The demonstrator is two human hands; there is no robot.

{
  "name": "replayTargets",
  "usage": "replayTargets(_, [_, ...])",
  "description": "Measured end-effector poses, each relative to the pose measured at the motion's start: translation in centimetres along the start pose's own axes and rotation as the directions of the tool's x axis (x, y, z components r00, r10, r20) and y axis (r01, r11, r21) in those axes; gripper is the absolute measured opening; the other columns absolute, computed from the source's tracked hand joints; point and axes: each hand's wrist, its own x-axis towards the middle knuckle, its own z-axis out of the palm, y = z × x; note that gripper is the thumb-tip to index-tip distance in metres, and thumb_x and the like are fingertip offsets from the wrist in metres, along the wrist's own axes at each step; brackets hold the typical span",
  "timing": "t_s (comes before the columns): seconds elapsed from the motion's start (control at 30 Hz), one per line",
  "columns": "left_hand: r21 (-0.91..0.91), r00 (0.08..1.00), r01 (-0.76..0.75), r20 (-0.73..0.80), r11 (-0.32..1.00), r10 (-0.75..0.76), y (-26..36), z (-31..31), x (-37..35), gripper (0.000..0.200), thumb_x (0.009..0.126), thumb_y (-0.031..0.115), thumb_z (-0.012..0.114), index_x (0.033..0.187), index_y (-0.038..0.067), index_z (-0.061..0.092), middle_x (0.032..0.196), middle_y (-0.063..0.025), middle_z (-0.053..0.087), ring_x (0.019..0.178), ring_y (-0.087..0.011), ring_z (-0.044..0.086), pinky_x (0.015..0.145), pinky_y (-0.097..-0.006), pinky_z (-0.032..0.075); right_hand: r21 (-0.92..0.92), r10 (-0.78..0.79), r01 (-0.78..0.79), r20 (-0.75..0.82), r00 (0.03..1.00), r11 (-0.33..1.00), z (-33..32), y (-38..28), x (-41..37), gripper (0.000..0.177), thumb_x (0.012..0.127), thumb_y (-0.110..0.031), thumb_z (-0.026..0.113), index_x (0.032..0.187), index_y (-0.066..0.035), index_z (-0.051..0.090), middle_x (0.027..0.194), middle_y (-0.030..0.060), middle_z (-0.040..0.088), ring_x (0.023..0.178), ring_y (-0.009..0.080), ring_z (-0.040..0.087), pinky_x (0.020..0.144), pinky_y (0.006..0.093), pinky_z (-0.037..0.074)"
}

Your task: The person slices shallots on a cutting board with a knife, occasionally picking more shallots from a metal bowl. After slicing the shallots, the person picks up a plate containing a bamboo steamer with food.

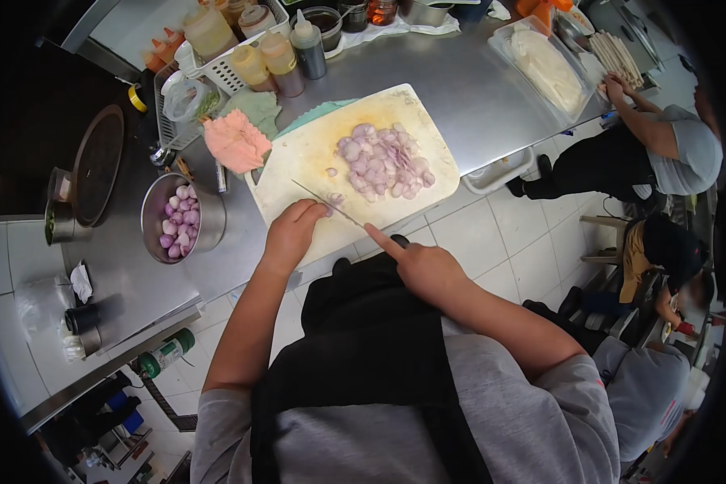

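My right hand [423,264] grips a kitchen knife [324,202], its index finger stretched along the top of the blade. The blade slants across the lower part of a white cutting board [290,165]. Curled fingers of my left hand [292,232] press on a purple shallot [335,198] right beside the blade; they partly hide it. Beyond the knife lies a heap of sliced shallots [383,161] on the board. To the left, a metal pot [210,222] contains several whole peeled shallots [181,218].
A pink cloth [236,140] and a green cloth [256,110] lie by the board's left corner. Squeeze bottles [308,47] and a white basket [224,75] stand behind. A plastic tub [544,68] of dough sits to the right. Co-workers [661,153] are on the right side.
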Motion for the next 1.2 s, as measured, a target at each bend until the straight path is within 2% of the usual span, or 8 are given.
replayTargets(0.1, [-0.005, 1.0, 0.008, -0.007, 1.0, -0.008, 0.0, 0.2, -0.1, 0.018, 0.087, 0.003, 0.065, 0.103, 0.008, 0.071, 0.102, -0.0072, 0.069, 0.091, -0.0267, 0.068, 0.076, -0.0356, 0.057, -0.03, 0.027, -0.024, 0.097, 0.995, 0.999, 0.3, 0.0, -0.4, 0.089, 0.09, -0.006, 0.056, 0.164, -0.029, 0.011, 0.077, 0.0138, 0.067, 0.068, 0.0317, 0.069, 0.061, 0.0436, 0.058])
replayTargets(0.2, [0.008, 0.999, -0.021, -0.032, 1.0, 0.021, -0.1, 0.2, -0.1, 0.018, 0.087, 0.003, 0.065, 0.103, 0.008, 0.071, 0.101, -0.0072, 0.069, 0.09, -0.0265, 0.068, 0.076, -0.0355, 0.057, 0.006, -0.024, 0.025, -0.034, 0.999, 1.0, 1.3, 0.2, 0.8, 0.089, 0.09, -0.006, 0.056, 0.164, -0.029, 0.011, 0.077, 0.0143, 0.067, 0.067, 0.0312, 0.069, 0.061, 0.0439, 0.058])
replayTargets(0.4, [-0.006, 1.0, -0.004, -0.031, 1.0, 0.004, -0.1, 0.2, -0.2, 0.019, 0.085, 0.001, 0.065, 0.102, 0.008, 0.071, 0.101, -0.0072, 0.069, 0.09, -0.0264, 0.068, 0.076, -0.0357, 0.057, -0.008, 0.028, -0.027, 0.1, 0.995, 1.0, 0.4, -0.2, -0.4, 0.088, 0.091, -0.005, 0.055, 0.164, -0.03, 0.013, 0.078, 0.015, 0.067, 0.066, 0.0309, 0.068, 0.061, 0.0449, 0.057])
replayTargets(0.5, [0.02, 0.999, -0.017, -0.041, 1.0, 0.017, -0.2, 0.3, -0.2, 0.02, 0.085, 0.001, 0.065, 0.102, 0.008, 0.071, 0.102, -0.0068, 0.069, 0.09, -0.0263, 0.068, 0.076, -0.0356, 0.057, 0.035, -0.018, 0.019, -0.033, 0.999, 0.999, 1.2, 0.0, 0.9, 0.087, 0.09, -0.005, 0.055, 0.164, -0.029, 0.014, 0.078, 0.0143, 0.067, 0.065, 0.0309, 0.068, 0.061, 0.0447, 0.057])
replayTargets(0.7, [0.032, 0.999, 0.004, -0.042, 0.999, -0.003, -0.2, 0.3, -0.4, 0.021, 0.083, 0.0, 0.066, 0.101, 0.009, 0.072, 0.102, -0.0061, 0.069, 0.09, -0.0262, 0.069, 0.076, -0.0356, 0.057, 0.005, 0.021, -0.022, 0.1, 0.995, 1.0, 0.3, -0.1, -0.5, 0.086, 0.09, -0.005, 0.055, 0.164, -0.028, 0.016, 0.076, 0.0143, 0.067, 0.064, 0.0309, 0.067, 0.06, 0.0445, 0.056])
replayTargets(0.9, [0.028, 0.998, -0.009, -0.056, 1.0, 0.011, -0.2, 0.2, -0.4, 0.021, 0.083, 0.0, 0.067, 0.101, 0.009, 0.072, 0.102, -0.0061, 0.069, 0.09, -0.0259, 0.069, 0.076, -0.0354, 0.057, 0.04, -0.028, 0.029, -0.022, 0.999, 0.999, 0.4, 0.0, 0.1, 0.088, 0.09, -0.004, 0.055, 0.164, -0.028, 0.014, 0.076, 0.0141, 0.067, 0.064, 0.0308, 0.067, 0.06, 0.0441, 0.057])
replayTargets(1.0, [0.041, 0.999, 0.0, -0.049, 0.999, 0.002, -0.4, 0.3, -0.6, 0.022, 0.082, 0.0, 0.068, 0.101, 0.009, 0.072, 0.103, -0.0063, 0.07, 0.09, -0.026, 0.069, 0.076, -0.0355, 0.058, 0.022, 0.015, -0.018, 0.113, 0.994, 1.0, 0.3, -0.1, -0.5, 0.086, 0.091, -0.006, 0.054, 0.163, -0.03, 0.014, 0.077, 0.0148, 0.067, 0.064, 0.0309, 0.068, 0.059, 0.0448, 0.056])
replayTargets(1.2, [0.033, 0.997, -0.021, -0.069, 0.999, 0.024, -0.3, 0.2, -0.4, 0.022, 0.081, -0.001, 0.069, 0.101, 0.009, 0.072, 0.103, -0.0066, 0.07, 0.089, -0.0263, 0.069, 0.075, -0.0362, 0.058, 0.043, -0.075, 0.078, -0.077, 0.994, 0.996, 0.6, 0.2, 0.3, 0.087, 0.087, -0.006, 0.056, 0.163, -0.025, 0.017, 0.073, 0.016, 0.065, 0.06, 0.0312, 0.068, 0.057, 0.0444, 0.057])
